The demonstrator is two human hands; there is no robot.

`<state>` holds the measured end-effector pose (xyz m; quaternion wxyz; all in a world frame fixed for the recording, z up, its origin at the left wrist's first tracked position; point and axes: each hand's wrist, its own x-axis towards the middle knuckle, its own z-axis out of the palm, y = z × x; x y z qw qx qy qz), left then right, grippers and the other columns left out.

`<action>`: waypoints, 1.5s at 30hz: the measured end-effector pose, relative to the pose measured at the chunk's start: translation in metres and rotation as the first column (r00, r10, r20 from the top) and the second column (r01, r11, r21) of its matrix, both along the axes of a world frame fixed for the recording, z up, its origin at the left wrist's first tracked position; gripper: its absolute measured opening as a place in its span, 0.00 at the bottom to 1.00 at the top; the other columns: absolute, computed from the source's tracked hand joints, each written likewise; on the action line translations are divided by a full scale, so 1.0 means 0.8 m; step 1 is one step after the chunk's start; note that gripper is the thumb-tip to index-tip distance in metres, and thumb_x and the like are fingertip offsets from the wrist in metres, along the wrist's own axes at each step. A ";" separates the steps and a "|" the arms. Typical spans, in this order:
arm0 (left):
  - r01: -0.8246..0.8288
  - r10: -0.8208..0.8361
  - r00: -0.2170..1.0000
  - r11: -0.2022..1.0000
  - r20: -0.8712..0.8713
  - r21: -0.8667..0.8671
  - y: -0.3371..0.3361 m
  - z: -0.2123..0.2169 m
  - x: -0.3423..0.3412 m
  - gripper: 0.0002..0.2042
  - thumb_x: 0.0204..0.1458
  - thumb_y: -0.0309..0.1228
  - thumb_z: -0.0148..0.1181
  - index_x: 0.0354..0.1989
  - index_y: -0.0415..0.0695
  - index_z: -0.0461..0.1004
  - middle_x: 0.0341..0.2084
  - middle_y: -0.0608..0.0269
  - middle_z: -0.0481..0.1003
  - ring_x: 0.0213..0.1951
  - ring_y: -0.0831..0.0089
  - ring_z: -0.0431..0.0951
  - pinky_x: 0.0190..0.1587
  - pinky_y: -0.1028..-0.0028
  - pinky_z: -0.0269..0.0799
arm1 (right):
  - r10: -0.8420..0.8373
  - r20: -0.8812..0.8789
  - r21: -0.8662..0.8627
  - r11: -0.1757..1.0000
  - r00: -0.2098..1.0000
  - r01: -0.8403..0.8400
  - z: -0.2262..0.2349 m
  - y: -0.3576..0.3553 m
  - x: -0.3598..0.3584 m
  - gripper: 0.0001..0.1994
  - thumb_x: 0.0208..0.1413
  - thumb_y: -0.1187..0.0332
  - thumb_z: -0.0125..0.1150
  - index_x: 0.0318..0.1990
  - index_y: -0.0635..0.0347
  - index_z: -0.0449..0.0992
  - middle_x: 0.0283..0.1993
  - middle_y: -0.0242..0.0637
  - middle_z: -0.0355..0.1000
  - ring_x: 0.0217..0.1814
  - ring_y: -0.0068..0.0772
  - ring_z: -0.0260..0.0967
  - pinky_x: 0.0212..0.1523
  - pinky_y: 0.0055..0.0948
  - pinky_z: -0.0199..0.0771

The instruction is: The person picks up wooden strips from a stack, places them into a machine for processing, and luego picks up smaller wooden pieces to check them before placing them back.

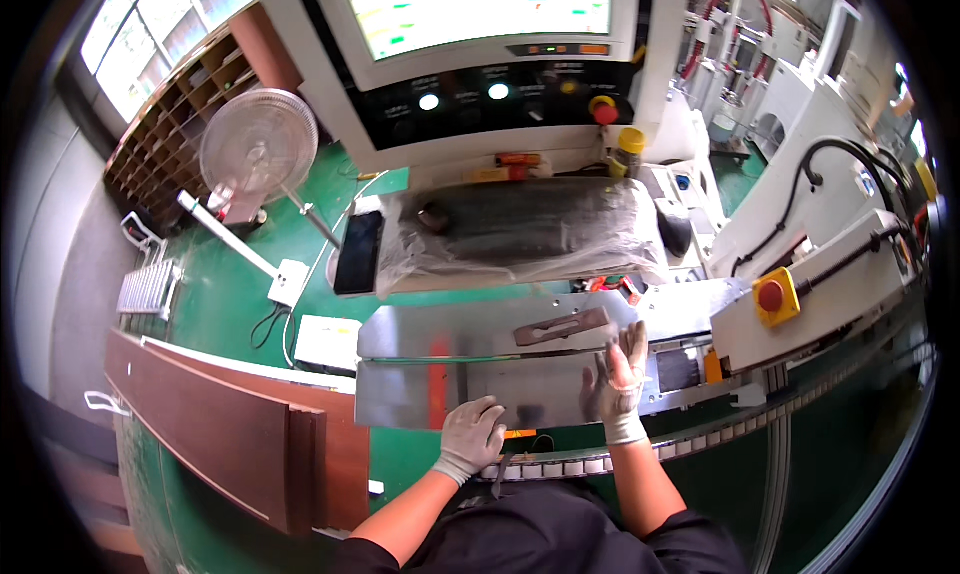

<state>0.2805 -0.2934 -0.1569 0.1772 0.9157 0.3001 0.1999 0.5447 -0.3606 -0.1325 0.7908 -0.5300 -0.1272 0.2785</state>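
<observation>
A shiny metal plate (400, 399) lies in front of me, with a long narrow slit running across it. My left hand (470, 440), in a pale glove, rests at the plate's near edge, fingers lying loosely over it. At the right end of the plate, my right hand (622, 379) is raised with its gloved fingers stretched out and apart, holding nothing. Just beyond those fingers, a brown slotted piece (562, 327) sits on the far half of the plate. An orange object (520, 434) shows beside my left hand, partly hidden and too small to name.
Beyond the plate stands a machine console with a lit screen (480, 14), a plastic-wrapped keyboard area (540, 224) and a phone (359, 254). Brown boards (215, 429) lean at left near a fan (259, 144). A yellow-housed red button (770, 295) and a roller rail (700, 441) are at right.
</observation>
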 end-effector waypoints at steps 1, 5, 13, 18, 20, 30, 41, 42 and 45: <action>-0.032 0.032 0.999 0.999 0.003 -0.007 -0.001 -0.002 0.000 0.16 0.49 0.36 0.63 0.46 0.46 0.78 0.51 0.56 0.76 0.51 0.56 0.76 0.55 0.56 0.71 | 0.066 -0.019 -0.010 0.998 0.998 -0.066 -0.013 -0.008 -0.003 0.33 0.64 0.70 0.52 0.76 0.59 0.51 0.75 0.46 0.54 0.74 0.40 0.57 0.71 0.39 0.58; -0.009 0.004 0.998 0.997 -0.063 -0.071 0.001 0.001 0.008 0.17 0.51 0.37 0.60 0.48 0.45 0.78 0.52 0.55 0.76 0.53 0.56 0.76 0.56 0.57 0.72 | 0.244 0.660 -0.332 0.943 0.710 -0.016 -0.037 -0.021 -0.057 0.10 0.61 0.72 0.60 0.48 0.65 0.80 0.41 0.43 0.80 0.41 0.37 0.79 0.47 0.33 0.78; 0.157 -0.159 0.987 0.977 -0.004 -0.142 0.006 0.005 -0.037 0.19 0.55 0.35 0.58 0.54 0.43 0.72 0.59 0.53 0.70 0.60 0.54 0.71 0.63 0.57 0.66 | 0.485 0.819 -0.477 0.873 0.307 -0.105 -0.013 0.045 -0.105 0.07 0.55 0.71 0.59 0.39 0.57 0.82 0.35 0.42 0.79 0.38 0.47 0.78 0.42 0.36 0.77; -0.136 0.154 0.985 0.968 0.071 -0.211 0.053 0.035 -0.164 0.19 0.49 0.32 0.62 0.50 0.43 0.71 0.54 0.53 0.71 0.60 0.52 0.69 0.61 0.56 0.66 | 0.515 0.830 -0.504 0.857 0.213 -0.105 -0.007 0.090 -0.140 0.07 0.55 0.69 0.60 0.39 0.55 0.81 0.34 0.41 0.78 0.38 0.48 0.77 0.42 0.38 0.76; -0.330 0.341 0.935 0.938 0.097 -0.110 0.076 0.022 -0.252 0.20 0.48 0.32 0.62 0.50 0.43 0.69 0.52 0.53 0.71 0.58 0.51 0.69 0.60 0.55 0.67 | 0.529 0.824 -0.522 0.848 0.202 -0.092 -0.007 0.107 -0.162 0.07 0.55 0.68 0.60 0.39 0.55 0.81 0.34 0.42 0.78 0.38 0.48 0.77 0.41 0.39 0.76; -0.918 0.819 0.232 0.362 -0.524 0.161 0.165 -0.045 -0.592 0.36 0.65 0.51 0.47 0.75 0.42 0.49 0.75 0.46 0.48 0.75 0.45 0.46 0.75 0.49 0.39 | 0.593 0.802 -0.597 0.799 0.072 0.067 -0.017 0.157 -0.222 0.04 0.53 0.71 0.59 0.36 0.57 0.78 0.31 0.43 0.76 0.33 0.50 0.75 0.38 0.41 0.74; -0.944 0.905 0.138 0.243 -0.403 0.223 0.326 -0.059 -0.654 0.35 0.64 0.54 0.46 0.73 0.42 0.57 0.74 0.50 0.54 0.74 0.49 0.50 0.74 0.49 0.42 | 0.597 0.802 -0.571 0.771 -0.007 0.281 -0.025 0.158 -0.241 0.03 0.55 0.70 0.58 0.33 0.59 0.75 0.30 0.46 0.74 0.33 0.52 0.74 0.38 0.42 0.74; -0.944 0.908 0.151 0.250 -0.391 0.214 0.325 -0.059 -0.655 0.35 0.63 0.54 0.46 0.72 0.42 0.58 0.73 0.49 0.54 0.74 0.49 0.51 0.74 0.49 0.41 | 0.585 0.809 -0.567 0.750 0.060 0.342 -0.031 0.157 -0.250 0.04 0.55 0.70 0.57 0.33 0.59 0.75 0.30 0.46 0.75 0.34 0.52 0.74 0.39 0.42 0.75; -0.949 0.923 0.186 0.257 -0.336 0.180 0.325 -0.052 -0.653 0.36 0.62 0.54 0.47 0.71 0.40 0.60 0.72 0.47 0.56 0.74 0.47 0.51 0.74 0.47 0.41 | 0.485 0.864 -0.503 0.824 0.136 0.261 -0.055 0.170 -0.287 0.06 0.56 0.70 0.57 0.35 0.61 0.78 0.32 0.46 0.76 0.36 0.50 0.76 0.42 0.40 0.76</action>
